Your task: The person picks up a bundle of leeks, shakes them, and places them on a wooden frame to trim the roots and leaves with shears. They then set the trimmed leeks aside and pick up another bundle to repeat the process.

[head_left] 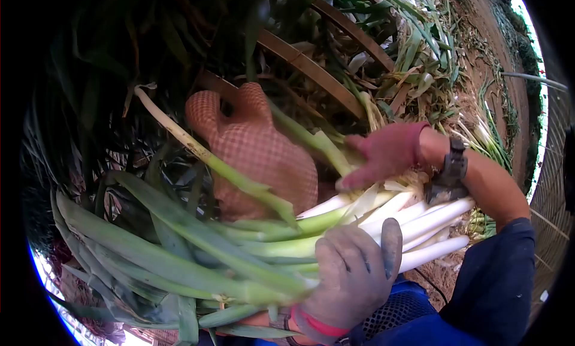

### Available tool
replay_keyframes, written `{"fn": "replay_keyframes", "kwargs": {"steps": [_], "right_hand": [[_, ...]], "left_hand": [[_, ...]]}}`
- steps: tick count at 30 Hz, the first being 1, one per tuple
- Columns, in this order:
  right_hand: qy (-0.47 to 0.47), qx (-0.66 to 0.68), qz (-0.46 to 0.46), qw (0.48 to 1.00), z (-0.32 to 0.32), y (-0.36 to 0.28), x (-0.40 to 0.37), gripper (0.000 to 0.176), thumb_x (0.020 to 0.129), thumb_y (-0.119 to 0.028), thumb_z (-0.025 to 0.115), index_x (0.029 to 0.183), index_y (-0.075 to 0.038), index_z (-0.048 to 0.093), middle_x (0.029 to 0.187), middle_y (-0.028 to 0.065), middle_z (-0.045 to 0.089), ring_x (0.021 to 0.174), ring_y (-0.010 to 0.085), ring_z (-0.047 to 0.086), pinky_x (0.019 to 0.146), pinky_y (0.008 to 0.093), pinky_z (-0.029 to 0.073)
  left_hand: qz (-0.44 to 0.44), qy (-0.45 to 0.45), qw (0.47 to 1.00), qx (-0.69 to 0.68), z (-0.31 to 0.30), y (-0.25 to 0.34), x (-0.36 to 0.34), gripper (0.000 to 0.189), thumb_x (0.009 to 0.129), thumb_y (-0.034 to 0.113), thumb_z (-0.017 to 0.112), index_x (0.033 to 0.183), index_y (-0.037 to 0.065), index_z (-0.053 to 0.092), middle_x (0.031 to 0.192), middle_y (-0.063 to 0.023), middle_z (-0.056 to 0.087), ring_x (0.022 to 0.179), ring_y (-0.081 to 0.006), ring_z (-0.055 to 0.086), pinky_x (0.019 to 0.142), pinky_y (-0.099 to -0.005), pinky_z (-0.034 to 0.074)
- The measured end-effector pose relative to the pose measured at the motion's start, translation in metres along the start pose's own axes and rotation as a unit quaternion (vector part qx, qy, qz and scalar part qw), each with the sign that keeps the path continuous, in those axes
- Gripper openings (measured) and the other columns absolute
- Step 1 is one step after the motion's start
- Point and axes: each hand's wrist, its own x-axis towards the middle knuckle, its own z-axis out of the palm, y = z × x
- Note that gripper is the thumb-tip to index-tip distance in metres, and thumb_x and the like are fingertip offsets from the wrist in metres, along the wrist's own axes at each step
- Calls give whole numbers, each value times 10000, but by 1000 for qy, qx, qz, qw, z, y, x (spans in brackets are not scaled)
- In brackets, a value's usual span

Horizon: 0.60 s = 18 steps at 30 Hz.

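Note:
A bunch of thick long green onions (pixel 335 226) lies across the front, white stems to the right and green leaves to the left. My left hand (pixel 353 271), in a grey-coated glove with a pink cuff, is wrapped round the bunch from the near side. Above the white stems is my right hand (pixel 386 154) in a red glove, slightly blurred, its fingers apart. Beside its fingertips a loose green stalk (pixel 326 151) slants up to the left. Another loose stalk (pixel 209 160), pale and yellowish at its upper end, crosses in front of a pink checked cloth form (pixel 263 157) with two rounded lobes.
Brown curved bars (pixel 311 73) arch behind the checked form. Stripped leaves (pixel 413 64) are heaped beyond them. More green onions (pixel 485 136) lie on bare soil (pixel 482 23) at the right. Dark leaves fill the shaded left side.

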Motion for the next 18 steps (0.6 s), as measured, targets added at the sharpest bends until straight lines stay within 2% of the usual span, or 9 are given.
{"fn": "replay_keyframes", "kwargs": {"steps": [3,5,6,7,9,13,16,17,18], "right_hand": [[-17,-8,-14,1000,19,-7,0,1108,859,-845,615,1520,34,480,1200,313,725,1152,440,707,1009,474,544],[43,73,-65,994,20,-7,-8,895,836,-699,747,1413,-35,582,1111,261,749,1048,424,733,947,480,564],[90,110,-39,989,21,-10,-11,563,824,-382,789,1270,-66,651,1076,223,761,1030,421,736,937,492,567],[90,111,-35,989,25,-5,-8,563,824,-382,789,1270,-66,651,1076,223,761,1030,421,736,937,492,567],[227,34,-7,973,31,17,1,434,833,-292,757,1194,-67,670,997,215,760,977,411,747,898,492,583],[392,-11,63,918,9,86,4,310,892,-224,695,1169,-85,679,944,202,757,866,399,754,841,499,603],[454,-79,116,880,-10,117,6,253,947,-186,668,1187,-109,649,878,162,742,800,366,750,800,497,602],[459,-91,169,868,-23,145,5,249,979,-200,662,1218,-131,646,850,149,731,785,343,749,787,497,609],[491,-200,198,824,-30,195,-3,211,1027,-245,621,1203,-131,646,868,162,737,776,343,749,781,508,614]], "left_hand": [[36,-34,999,-14,-1,1,-10,427,1038,139,540,1445,18,583,996,-256,696,881,-347,699,829,-482,580],[34,-30,999,-17,1,3,-14,430,1039,136,539,1449,13,576,994,-257,694,878,-347,698,825,-488,579],[34,-28,999,-24,1,4,-15,433,1040,133,538,1454,8,569,993,-259,693,875,-346,696,821,-494,579],[37,-27,999,-28,2,4,-16,433,1040,133,538,1454,8,569,993,-259,693,875,-346,696,821,-494,579],[28,6,1000,-8,6,6,-19,415,1039,136,552,1433,8,584,992,-255,686,878,-346,692,810,-483,582],[29,37,999,18,12,-3,-14,389,1027,133,570,1395,18,616,980,-240,679,870,-342,687,800,-464,586],[32,30,998,44,7,-10,-6,366,1008,131,577,1353,36,651,968,-228,676,856,-337,685,798,-451,590],[12,22,999,22,4,-13,-6,362,997,123,574,1339,43,661,963,-225,677,851,-335,688,795,-448,592],[-3,10,1000,-2,0,-17,-9,361,986,115,570,1326,51,672,957,-221,679,845,-333,691,793,-446,593]]}}
